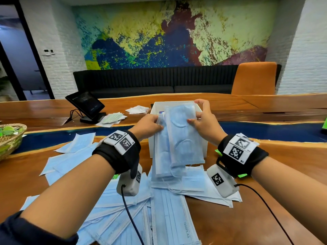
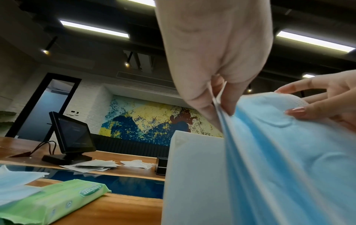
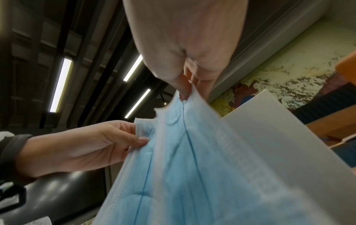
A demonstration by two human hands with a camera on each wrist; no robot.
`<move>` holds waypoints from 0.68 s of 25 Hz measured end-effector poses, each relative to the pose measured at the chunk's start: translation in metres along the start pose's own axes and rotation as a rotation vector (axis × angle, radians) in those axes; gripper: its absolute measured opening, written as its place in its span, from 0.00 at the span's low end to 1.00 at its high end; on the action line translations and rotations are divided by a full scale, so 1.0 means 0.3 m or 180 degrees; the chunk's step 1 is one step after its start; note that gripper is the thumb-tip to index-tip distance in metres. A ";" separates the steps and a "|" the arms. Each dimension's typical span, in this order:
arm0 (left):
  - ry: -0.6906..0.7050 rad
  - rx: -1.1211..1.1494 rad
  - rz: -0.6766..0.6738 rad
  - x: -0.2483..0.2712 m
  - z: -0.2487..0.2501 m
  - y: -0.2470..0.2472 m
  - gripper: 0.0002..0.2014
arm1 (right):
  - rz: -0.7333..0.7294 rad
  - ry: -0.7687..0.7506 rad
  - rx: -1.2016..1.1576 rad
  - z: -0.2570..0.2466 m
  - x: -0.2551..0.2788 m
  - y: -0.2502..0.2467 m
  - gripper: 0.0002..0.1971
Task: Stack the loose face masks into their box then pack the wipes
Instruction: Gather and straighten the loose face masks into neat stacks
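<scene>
A bundle of blue face masks [image 1: 178,138] hangs upright in front of the open white box [image 1: 177,104]. My left hand [image 1: 149,125] pinches the bundle's left edge near the top, seen close in the left wrist view on the masks [image 2: 279,152]. My right hand [image 1: 203,117] pinches the upper right edge, the masks [image 3: 192,159] draping down below it. Many loose blue masks [image 1: 123,214] lie spread on the table in front of the box. A green pack of wipes [image 2: 52,202] lies on the table left of the box [image 2: 192,175].
A wicker basket [image 1: 10,138] with green items sits at the left table edge. A tablet on a stand [image 1: 85,106] and white packets [image 1: 111,119] lie behind, left of the box. More white packets [image 1: 137,109] lie beside it. An orange chair [image 1: 254,78] stands beyond the table.
</scene>
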State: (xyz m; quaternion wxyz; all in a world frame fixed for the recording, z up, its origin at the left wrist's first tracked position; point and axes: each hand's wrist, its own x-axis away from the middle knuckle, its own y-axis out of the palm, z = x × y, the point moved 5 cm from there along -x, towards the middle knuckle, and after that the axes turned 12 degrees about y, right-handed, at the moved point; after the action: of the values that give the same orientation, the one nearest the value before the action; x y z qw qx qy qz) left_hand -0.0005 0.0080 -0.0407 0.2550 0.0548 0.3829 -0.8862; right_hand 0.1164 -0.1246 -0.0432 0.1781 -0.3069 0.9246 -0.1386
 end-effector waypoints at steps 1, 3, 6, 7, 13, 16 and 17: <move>-0.0017 -0.0146 0.0107 -0.005 -0.009 -0.012 0.10 | 0.0048 -0.0087 0.0060 -0.005 0.008 -0.009 0.24; -0.0023 -0.0190 0.0306 -0.011 -0.019 -0.029 0.10 | 0.0190 -0.0286 0.0253 -0.021 0.017 -0.030 0.20; 0.0061 -0.0039 0.0614 -0.006 -0.020 -0.046 0.12 | 0.0182 -0.0411 0.0033 -0.035 0.007 -0.048 0.11; 0.0091 0.0059 0.0673 -0.006 -0.022 -0.048 0.13 | 0.0182 -0.0406 -0.0072 -0.038 0.005 -0.049 0.10; 0.0269 0.0936 0.0386 0.002 -0.007 -0.017 0.23 | -0.0427 -0.0429 0.0098 -0.046 0.042 0.036 0.13; 0.0295 0.1212 0.0310 0.004 0.004 -0.010 0.22 | -0.0352 -0.0307 0.0285 -0.016 0.047 0.070 0.32; 0.0346 0.1248 0.0286 0.000 0.005 -0.010 0.22 | -0.0369 -0.0196 0.0105 -0.004 0.042 0.075 0.39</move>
State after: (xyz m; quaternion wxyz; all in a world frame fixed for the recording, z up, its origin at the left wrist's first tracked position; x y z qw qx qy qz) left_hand -0.0020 0.0087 -0.0378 0.2577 0.1681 0.2135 -0.9272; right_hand 0.0947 -0.1149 -0.0533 0.2032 -0.3610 0.8970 -0.1544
